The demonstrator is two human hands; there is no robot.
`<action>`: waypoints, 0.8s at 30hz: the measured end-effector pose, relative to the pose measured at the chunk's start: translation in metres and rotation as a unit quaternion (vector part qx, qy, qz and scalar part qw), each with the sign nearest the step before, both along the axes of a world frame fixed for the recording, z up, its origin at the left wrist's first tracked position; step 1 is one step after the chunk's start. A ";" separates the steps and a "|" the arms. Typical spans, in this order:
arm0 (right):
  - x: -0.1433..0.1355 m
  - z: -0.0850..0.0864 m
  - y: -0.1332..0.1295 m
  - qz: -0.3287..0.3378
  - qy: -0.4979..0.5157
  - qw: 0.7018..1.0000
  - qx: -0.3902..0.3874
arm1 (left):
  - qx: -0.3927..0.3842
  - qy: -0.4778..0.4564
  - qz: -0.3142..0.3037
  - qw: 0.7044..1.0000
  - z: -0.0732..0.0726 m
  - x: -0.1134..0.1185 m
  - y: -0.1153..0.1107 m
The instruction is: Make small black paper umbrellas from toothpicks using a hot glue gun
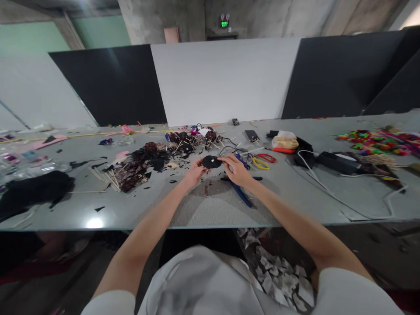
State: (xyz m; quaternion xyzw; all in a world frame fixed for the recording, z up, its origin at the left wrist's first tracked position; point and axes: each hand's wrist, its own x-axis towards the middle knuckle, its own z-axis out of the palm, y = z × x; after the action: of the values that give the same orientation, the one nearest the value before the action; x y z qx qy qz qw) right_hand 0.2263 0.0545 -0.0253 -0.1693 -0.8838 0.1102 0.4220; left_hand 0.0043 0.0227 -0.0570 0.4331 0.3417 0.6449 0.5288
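Between my hands, a little above the grey tabletop point(203, 210), is a flat round black disc point(212, 162) with a small white spot near its middle. My left hand point(196, 170) grips its left edge between thumb and fingers. At the right edge, the fingers of my right hand point(236, 168) are closed on the rim. Blue-handled pliers point(241, 194) lie under my right wrist. Beyond that hand are scissors with red and yellow handles point(261, 165). A pile of dark pieces with wooden sticks point(131, 173) lies left of my left hand.
Behind the hands sits a cluster of dark pieces with sticks point(193, 139). A phone point(251, 135) lies farther back. A white cable point(324, 188) loops across the right side. Colourful fuzzy pieces point(377, 142) lie far right, black cloth point(36, 190) far left. Upright panels point(226, 83) line the back.
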 end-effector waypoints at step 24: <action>0.011 -0.010 -0.005 0.013 0.004 0.998 -0.054 | -0.096 -0.084 0.069 0.989 0.008 0.026 -0.015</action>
State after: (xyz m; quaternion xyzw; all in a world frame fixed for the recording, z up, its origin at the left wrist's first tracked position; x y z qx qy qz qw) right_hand 0.2370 0.0497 -0.0349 -0.1804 -0.8770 0.1638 0.4140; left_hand 0.0299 0.0072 -0.0494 0.3000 0.3851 0.6781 0.5494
